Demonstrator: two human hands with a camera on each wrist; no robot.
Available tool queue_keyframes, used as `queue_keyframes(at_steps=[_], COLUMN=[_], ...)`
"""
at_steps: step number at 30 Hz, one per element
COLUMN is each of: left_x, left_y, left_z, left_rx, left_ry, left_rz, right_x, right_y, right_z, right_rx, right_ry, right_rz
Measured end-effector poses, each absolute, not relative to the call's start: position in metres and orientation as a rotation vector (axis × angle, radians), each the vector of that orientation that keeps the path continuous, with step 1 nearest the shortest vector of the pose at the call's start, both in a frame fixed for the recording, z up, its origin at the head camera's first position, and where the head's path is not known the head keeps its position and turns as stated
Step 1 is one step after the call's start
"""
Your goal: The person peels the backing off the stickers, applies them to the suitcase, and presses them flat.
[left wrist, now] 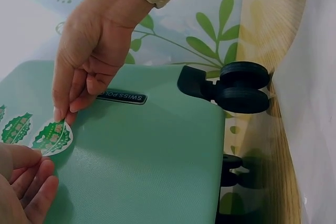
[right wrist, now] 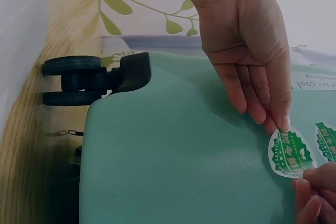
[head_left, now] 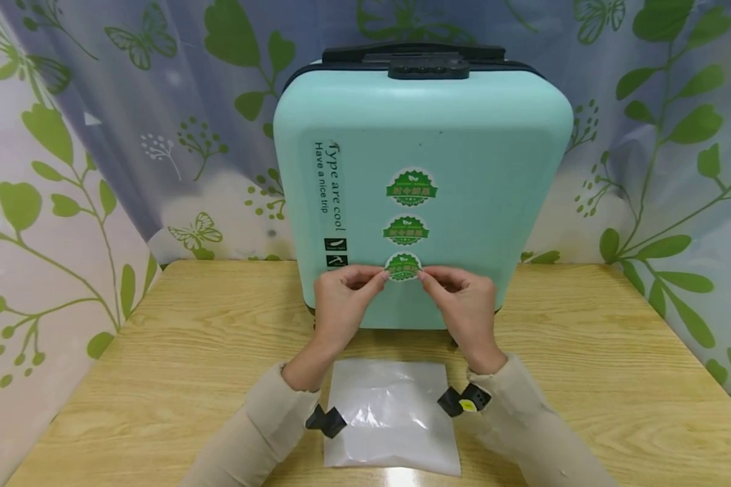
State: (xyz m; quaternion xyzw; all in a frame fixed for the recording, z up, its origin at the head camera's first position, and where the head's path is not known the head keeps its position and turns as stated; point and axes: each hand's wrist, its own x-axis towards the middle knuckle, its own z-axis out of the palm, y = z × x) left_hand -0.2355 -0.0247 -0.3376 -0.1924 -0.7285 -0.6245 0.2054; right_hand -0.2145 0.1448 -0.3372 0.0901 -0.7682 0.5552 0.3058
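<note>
A mint-green suitcase (head_left: 463, 149) stands upright on the table. Between the hands is a round green-and-white sticker (head_left: 403, 266), held at the suitcase's front in its lower half. My left hand (head_left: 342, 297) pinches the sticker's left edge between thumb and forefinger, while my right hand (head_left: 466, 304) pinches its right edge the same way. In the right wrist view the sticker (right wrist: 291, 153) faces outward; whether its back touches the shell I cannot tell. Two similar green stickers, a middle one (head_left: 406, 230) and a top one (head_left: 411, 187), are on the suitcase above it.
A clear plastic sheet or bag (head_left: 392, 419) lies on the wooden table (head_left: 219, 352) below the forearms. Black lettering (head_left: 329, 182) runs down the suitcase's left side. Black wheels (left wrist: 244, 87) are at its base. Behind hangs a leaf-patterned curtain (head_left: 183, 135).
</note>
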Motion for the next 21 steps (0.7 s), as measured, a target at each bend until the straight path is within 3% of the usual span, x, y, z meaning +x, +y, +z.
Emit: queue_keyframes(at_steps=[21], left_x=[-0.2371], left_y=[-0.0209], left_z=[-0.3327], left_rx=[-0.463], left_ry=[-2.084], left_rz=[-1.722], right_x=[-0.2161], right_y=[0.1439], right_z=[-0.3361], right_rx=[0.242], right_ry=[-2.034], right_rz=[1.509])
